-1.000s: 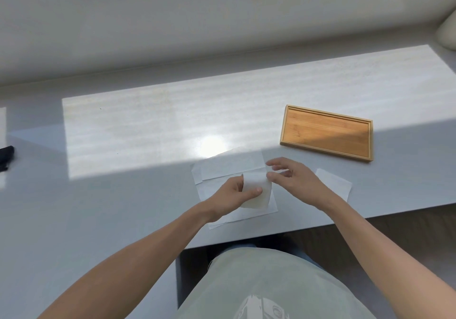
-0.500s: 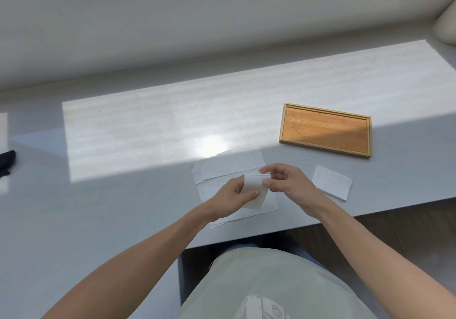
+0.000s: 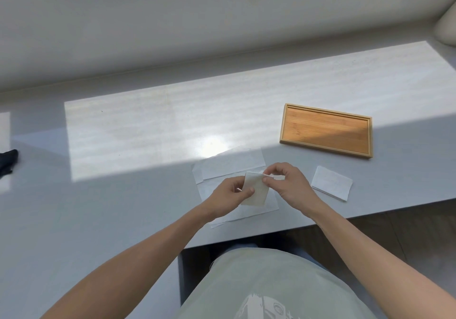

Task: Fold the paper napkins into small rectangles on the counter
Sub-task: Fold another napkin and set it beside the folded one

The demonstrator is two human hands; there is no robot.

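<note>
A small folded white paper napkin [image 3: 257, 192] is held upright just above the counter, between both hands. My left hand [image 3: 228, 196] pinches its left edge with thumb and fingers. My right hand [image 3: 287, 183] pinches its top right corner. Under them lies a pile of flat, unfolded napkins [image 3: 232, 162] on the grey counter [image 3: 123, 195]. A finished folded rectangle napkin [image 3: 332, 182] lies to the right of my right hand.
A shallow bamboo tray [image 3: 325, 130] stands behind and to the right of the napkins. A black object [image 3: 7, 159] shows at the far left edge. The counter's front edge runs just below my hands. A pale rounded object [image 3: 447, 28] is at the top right.
The held napkin has become narrower and stands more upright. My right hand has closed its fingers onto the napkin's top corner and shifted slightly left.
</note>
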